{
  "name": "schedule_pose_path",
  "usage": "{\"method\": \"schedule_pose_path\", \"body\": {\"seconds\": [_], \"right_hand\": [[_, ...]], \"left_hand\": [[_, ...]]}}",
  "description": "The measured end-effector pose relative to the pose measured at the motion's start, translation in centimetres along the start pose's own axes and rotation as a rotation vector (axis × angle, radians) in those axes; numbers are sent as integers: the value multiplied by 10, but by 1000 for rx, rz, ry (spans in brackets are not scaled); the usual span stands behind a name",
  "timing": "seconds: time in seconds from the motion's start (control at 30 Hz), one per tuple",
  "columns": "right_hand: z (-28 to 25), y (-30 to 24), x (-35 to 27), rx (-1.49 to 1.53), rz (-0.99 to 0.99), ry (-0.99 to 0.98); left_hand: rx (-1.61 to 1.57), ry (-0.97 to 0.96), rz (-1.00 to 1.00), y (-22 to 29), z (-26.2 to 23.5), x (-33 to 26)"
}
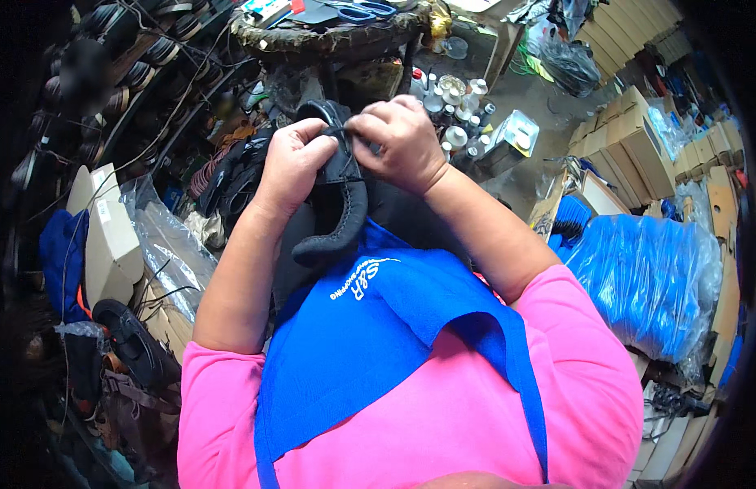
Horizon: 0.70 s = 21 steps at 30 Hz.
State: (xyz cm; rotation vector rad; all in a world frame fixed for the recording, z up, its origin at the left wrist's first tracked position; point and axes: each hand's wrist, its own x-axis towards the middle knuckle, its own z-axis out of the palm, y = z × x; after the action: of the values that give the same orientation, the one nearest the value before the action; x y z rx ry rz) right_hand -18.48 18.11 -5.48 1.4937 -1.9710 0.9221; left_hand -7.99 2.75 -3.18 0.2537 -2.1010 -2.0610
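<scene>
A black shoe (340,222) with coarse stitching along its padded edge rests over my lap, its opening turned towards me. My left hand (301,159) is closed in a pinch at the shoe's upper, thumb against forefinger. Opposite it, my right hand (398,143) has its fingers curled together at the same spot. Between the two pinches shows a thin black strip, a lace or strap; which one I cannot tell. My fingers hide part of the shoe's middle.
Beyond the shoe stands a round, worn worktable (329,37) with blue-handled scissors (358,11). Bottles (455,134) crowd the floor to its right. Racks of shoes (162,53) fill the left. Cardboard boxes (622,147) and a plastic-wrapped blue bundle (639,281) lie right.
</scene>
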Motion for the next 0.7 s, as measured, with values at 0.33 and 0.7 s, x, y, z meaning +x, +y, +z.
{"method": "schedule_pose_path", "body": {"seconds": [0.33, 0.7], "right_hand": [[-4, -7, 29, 474, 4, -110], [36, -10, 43, 15, -75, 170]], "left_hand": [[174, 61, 39, 2, -42, 1], [236, 175, 74, 2, -55, 1]]}}
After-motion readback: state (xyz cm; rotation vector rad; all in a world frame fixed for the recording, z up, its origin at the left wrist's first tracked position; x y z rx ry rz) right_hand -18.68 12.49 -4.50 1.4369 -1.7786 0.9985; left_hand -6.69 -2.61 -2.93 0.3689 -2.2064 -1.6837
